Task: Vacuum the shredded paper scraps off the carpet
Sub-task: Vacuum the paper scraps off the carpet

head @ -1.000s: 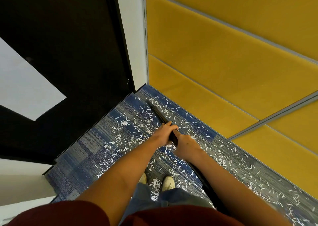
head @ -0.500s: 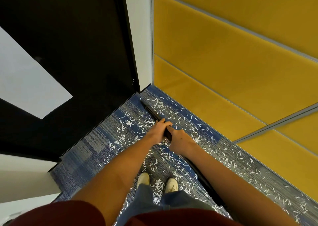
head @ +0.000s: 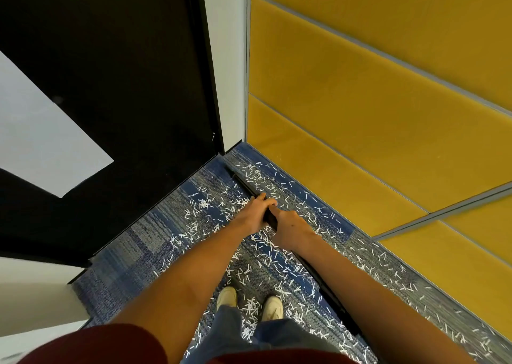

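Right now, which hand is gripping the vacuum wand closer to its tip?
The left hand: it grips the black wand farther forward, nearer the tip; the right hand holds just behind it.

The left hand [head: 256, 211] and the right hand [head: 291, 229] both grip a long, thin black vacuum wand [head: 241, 180], the right just behind the left. Past the left hand, the wand slants to the blue-grey patterned carpet [head: 144, 239], its tip near the corner where a black door [head: 110, 72] meets yellow padded wall panels [head: 360, 114]. Short white shredded paper scraps [head: 250, 309] lie scattered on both sides of the hands and beneath them.
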`<state>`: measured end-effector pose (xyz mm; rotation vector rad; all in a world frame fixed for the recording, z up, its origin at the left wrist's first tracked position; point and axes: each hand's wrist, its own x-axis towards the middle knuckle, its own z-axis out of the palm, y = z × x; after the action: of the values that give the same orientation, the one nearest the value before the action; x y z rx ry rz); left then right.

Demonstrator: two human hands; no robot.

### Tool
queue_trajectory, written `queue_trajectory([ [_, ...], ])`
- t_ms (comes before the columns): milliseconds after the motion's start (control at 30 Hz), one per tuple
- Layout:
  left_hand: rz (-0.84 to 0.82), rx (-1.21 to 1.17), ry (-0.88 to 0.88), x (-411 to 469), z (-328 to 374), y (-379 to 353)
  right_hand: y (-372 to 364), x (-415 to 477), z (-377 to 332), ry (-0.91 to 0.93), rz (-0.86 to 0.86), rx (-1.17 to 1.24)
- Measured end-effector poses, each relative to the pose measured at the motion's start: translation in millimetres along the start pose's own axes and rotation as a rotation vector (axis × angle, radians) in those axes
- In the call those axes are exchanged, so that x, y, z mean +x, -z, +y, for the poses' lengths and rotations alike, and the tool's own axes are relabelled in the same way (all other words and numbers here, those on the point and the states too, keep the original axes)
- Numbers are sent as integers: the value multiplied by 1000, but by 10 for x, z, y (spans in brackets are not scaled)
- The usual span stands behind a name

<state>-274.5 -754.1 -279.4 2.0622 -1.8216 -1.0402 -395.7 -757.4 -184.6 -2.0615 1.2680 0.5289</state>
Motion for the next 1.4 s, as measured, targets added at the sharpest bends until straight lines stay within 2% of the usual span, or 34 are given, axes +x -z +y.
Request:
queue_trajectory([
  [233,-89,-43,-21,121,136,7,10,-8,89,-60,32,32],
  [500,-82,-107,-4,59,132,-12,-32,-13,79,-54,27,26],
  [900,-7,220,35,-311,17,82,-127,-124,-75,57,-32,-62],
  [1133,-18,260,16,-508,17,50,-204,-270,-69,130,-68,-106],
  [1400,-30,214,19,-465,302,-98,-172,-399,167,84,-63,-99],
])
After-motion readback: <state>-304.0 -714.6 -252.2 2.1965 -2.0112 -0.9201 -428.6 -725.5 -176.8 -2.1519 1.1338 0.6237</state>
